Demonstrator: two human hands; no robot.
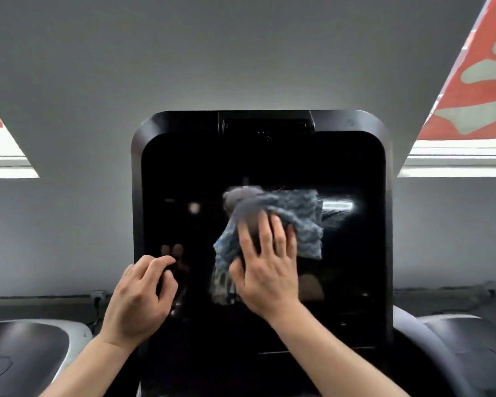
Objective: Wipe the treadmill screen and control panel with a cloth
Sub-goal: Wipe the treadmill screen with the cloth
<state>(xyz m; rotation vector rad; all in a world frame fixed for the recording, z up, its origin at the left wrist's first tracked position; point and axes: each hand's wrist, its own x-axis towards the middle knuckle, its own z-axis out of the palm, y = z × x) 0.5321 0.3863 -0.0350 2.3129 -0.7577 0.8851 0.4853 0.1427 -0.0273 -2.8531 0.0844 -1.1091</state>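
The treadmill screen [352,167] is a large glossy black panel in a rounded dark frame, filling the middle of the view. A blue-and-white patterned cloth [298,222] lies bunched against its centre. My right hand [265,270] presses flat on the cloth with straight, spread fingers. My left hand [139,296] rests at the screen's lower left edge, its fingers loosely curled with the tips touching the glass and holding nothing. Reflections of both hands and the cloth show in the glass. The lower control panel is dark and hard to make out.
Grey treadmill arm housings sit at the lower left [23,356] and lower right [458,351]. A grey wall stands behind, with bright windows [458,159] and red-and-white banners [476,81] at both sides. Cables run along the wall base [98,299].
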